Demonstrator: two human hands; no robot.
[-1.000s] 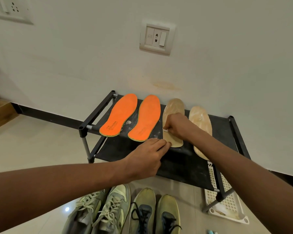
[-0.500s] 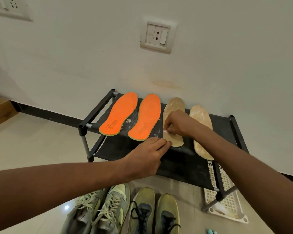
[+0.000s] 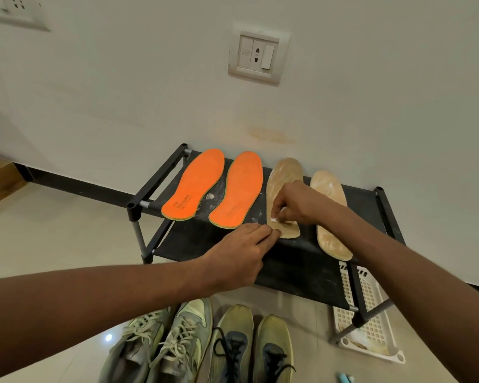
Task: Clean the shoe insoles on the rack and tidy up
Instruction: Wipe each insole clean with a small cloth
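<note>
Right hand (image 3: 293, 201): fingers curled, a small white thing (image 3: 275, 218) pinched at the tips & pressed onto the left tan insole (image 3: 284, 186), near its heel end. What the white thing is can't be told, too small.
Left hand (image 3: 239, 255): fingers nearly straight & close together, tips laid on the heel end of the same tan insole, at the rack's front part. Nothing is gripped.
Rack (image 3: 296, 266): low black frame w/ dark fabric shelf, white dust specks seen on it; set against the wall.
Insoles: 4 counted, all flat on the shelf, toes to the wall. 2 orange: left orange insole (image 3: 195, 183), right orange insole (image 3: 239, 189), side by side, apart. 2 tan: the one being worked on & the right tan insole (image 3: 331, 217), just beside the right forearm.
Shoes (image 3: 205, 344): 4 counted on the floor in front of the rack, greenish, laced, in a row.
Basket (image 3: 371, 322): 1 white plastic, latticed, on the floor under the rack's right end.
Room: pale tiled floor, white wall w/ dark skirting, a yellowish stain above the rack. Wall socket plate (image 3: 256, 55) is seen above the rack; part of a 2nd plate (image 3: 14, 12) at top left.
</note>
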